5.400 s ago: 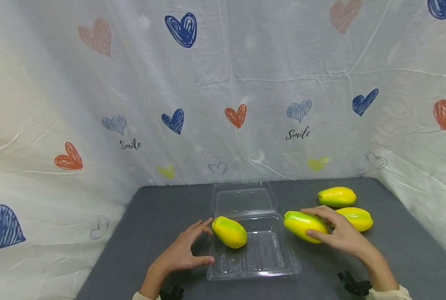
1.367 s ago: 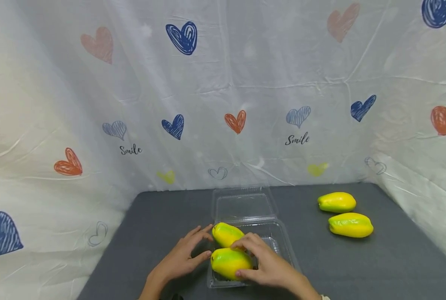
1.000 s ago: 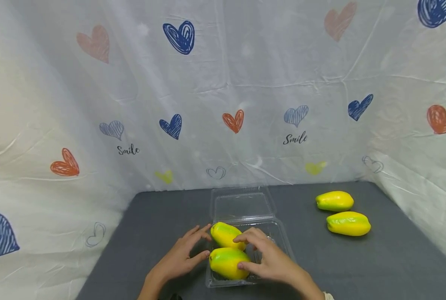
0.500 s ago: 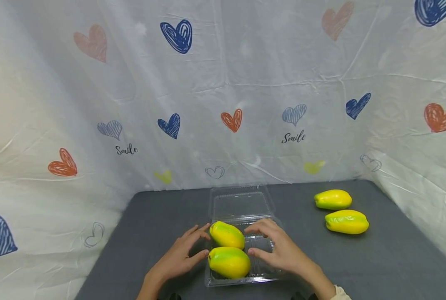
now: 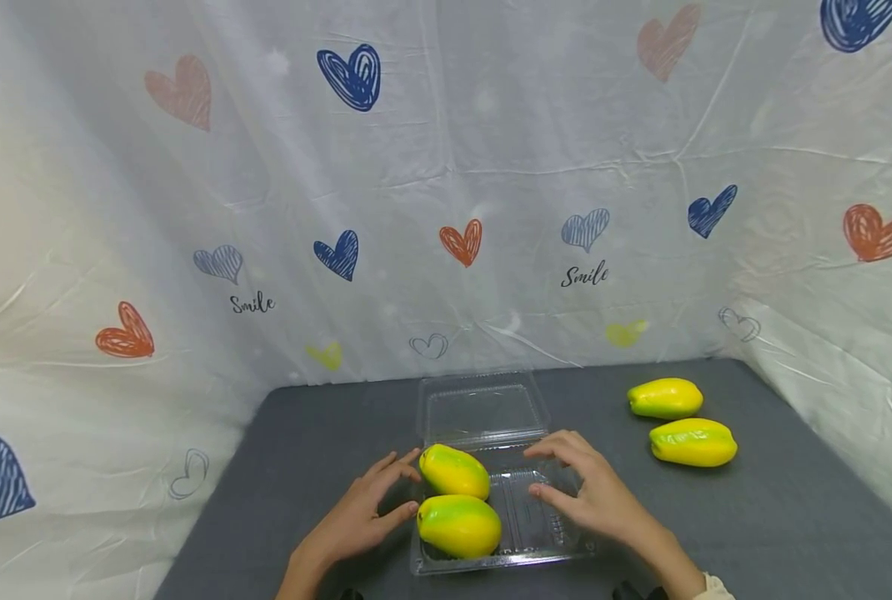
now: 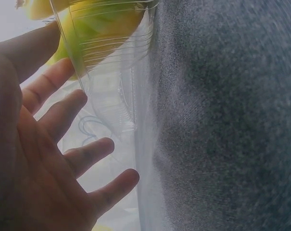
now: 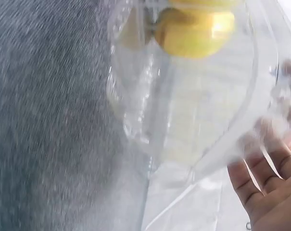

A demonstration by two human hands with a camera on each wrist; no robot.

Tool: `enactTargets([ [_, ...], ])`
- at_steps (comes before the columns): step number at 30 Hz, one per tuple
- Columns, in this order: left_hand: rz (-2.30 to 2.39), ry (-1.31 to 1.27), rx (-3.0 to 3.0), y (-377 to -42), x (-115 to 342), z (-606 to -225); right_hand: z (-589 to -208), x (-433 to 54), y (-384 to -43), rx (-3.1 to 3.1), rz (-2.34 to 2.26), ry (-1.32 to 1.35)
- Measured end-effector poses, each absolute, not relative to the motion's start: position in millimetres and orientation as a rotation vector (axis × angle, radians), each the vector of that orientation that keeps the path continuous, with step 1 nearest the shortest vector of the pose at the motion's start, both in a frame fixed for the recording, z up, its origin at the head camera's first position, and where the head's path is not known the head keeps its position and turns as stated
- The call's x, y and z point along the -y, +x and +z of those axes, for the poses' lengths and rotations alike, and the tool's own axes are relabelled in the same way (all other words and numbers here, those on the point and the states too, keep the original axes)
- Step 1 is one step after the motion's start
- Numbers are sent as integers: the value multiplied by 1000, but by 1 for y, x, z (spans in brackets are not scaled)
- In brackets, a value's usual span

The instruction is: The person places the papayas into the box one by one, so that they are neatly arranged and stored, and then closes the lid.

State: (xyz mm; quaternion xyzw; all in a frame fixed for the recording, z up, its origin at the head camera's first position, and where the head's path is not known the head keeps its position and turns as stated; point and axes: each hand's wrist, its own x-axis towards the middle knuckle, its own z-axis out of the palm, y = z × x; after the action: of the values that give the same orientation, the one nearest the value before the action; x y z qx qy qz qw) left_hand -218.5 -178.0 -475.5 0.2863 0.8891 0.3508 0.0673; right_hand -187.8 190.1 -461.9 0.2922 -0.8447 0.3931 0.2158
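An open clear plastic clamshell box (image 5: 524,508) lies on the table with its lid (image 5: 483,408) folded back. Two yellow-green papayas lie in its left part: a far papaya (image 5: 455,472) and a near papaya (image 5: 459,527), side by side. My left hand (image 5: 359,512) is at the box's left rim, fingers spread; in the left wrist view its fingers (image 6: 63,115) are close to the clear wall, contact unclear. Over the box's right part hovers my right hand (image 5: 592,492), holding nothing, thumb and fingers apart. In the right wrist view it is blurred beside the box.
Two more papayas lie at the table's back right, a rear papaya (image 5: 666,398) and a front papaya (image 5: 694,442). The table has a dark grey cloth (image 5: 326,425). Behind hangs a white curtain (image 5: 521,192) printed with hearts.
My right hand brought a papaya from the right into the box's near left, let it go and drew away rightward. The left hand has stayed nearly in place.
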Motion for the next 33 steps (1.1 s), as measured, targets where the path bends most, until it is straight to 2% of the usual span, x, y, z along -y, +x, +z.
enactTargets([
  [33,1093,833,-2629,-220,178,-476,-460,-272,-188,2320,997,456],
])
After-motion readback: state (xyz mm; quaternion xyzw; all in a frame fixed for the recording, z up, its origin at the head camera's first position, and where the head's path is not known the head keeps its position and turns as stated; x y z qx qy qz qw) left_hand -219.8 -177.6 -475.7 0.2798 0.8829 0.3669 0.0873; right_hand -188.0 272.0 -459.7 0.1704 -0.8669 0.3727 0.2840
